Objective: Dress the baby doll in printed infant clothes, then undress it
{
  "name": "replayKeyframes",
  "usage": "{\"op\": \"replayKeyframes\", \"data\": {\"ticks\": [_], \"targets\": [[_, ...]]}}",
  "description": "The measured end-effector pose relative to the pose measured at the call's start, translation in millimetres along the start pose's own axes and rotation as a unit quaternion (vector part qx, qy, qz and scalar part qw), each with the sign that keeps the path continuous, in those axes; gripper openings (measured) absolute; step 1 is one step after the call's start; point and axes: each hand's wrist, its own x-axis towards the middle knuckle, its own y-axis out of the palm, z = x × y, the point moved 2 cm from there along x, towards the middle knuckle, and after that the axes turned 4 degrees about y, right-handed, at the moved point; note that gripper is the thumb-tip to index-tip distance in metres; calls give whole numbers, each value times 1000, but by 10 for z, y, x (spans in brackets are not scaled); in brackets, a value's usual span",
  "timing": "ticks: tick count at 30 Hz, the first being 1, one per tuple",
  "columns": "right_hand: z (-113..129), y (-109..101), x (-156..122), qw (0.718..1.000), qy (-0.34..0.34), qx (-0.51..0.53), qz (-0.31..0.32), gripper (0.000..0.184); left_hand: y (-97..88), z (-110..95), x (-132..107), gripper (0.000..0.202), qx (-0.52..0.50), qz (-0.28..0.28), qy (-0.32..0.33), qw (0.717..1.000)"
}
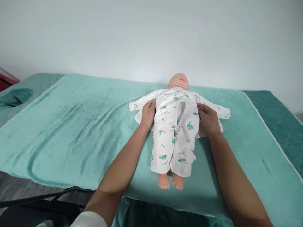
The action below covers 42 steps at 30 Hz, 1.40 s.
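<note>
Right of centre on the towel (pixel 71 126) lies a doll (pixel 178 81) on its back, head toward 12 o'clock, in a printed suit (pixel 163 142). Left hand (pixel 148 114) at its 9 o'clock and right hand (pixel 208 119) at 3 lie flat, palms open, against the suit's sides. A white wall (pixel 118 37) stands at 12.

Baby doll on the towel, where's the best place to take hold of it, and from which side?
Probably the torso of the baby doll, from both flanks at once: it lies face up with arms spread, leaving its sides open. The left hand and right hand rest there.
</note>
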Motion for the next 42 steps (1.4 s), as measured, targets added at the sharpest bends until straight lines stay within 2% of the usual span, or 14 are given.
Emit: {"op": "replayKeyframes", "data": {"ticks": [4, 7, 9, 12, 15, 18, 20, 22, 28, 32, 36, 39, 42], "targets": [[85, -34, 74, 989, -81, -69, -106, 25, 5, -82, 136, 27, 63, -19, 61, 996], [210, 112, 217, 981, -136, -90, -105, 25, 129, -187, 384, 24, 88, 7, 93, 992], [293, 250, 359, 979, -152, -114, -70, 24, 241, -235, 577, 19, 103, 61, 92, 988], [371, 410, 569, 978, -137, -154, 10, 23, 352, -243, 778, 17, 105, 157, 60, 980], [395, 430, 681, 974, -106, -181, 88, 25, 341, -219, 823, 25, 83, 223, 49, 970], [419, 370, 686, 961, -109, -189, 171, 30, 295, -205, 785, 28, 78, 259, 69, 960], [434, 345, 676, 952, -119, -189, 208, 33, 291, -195, 766, 25, 80, 259, 75, 960], [438, 352, 687, 950, -130, -194, 208, 35, 312, -178, 768, 21, 78, 241, 73, 965], [386, 477, 811, 949, -138, -274, 74, 27, 396, -91, 848, 20, 84, 158, 65, 982], [336, 520, 841, 957, -115, -264, 36, 25, 421, -45, 870, 19, 90, 131, 62, 985], [286, 500, 788, 970, -140, -193, 51, 16, 430, -7, 844, 5, 60, 133, 79, 986], [265, 448, 682, 962, -185, -186, 77, 21, 389, 41, 779, 17, 81, 123, 79, 986], [250, 379, 510, 958, -200, -180, 100, 28, 290, 88, 642, 24, 102, 106, 95, 985]]}}
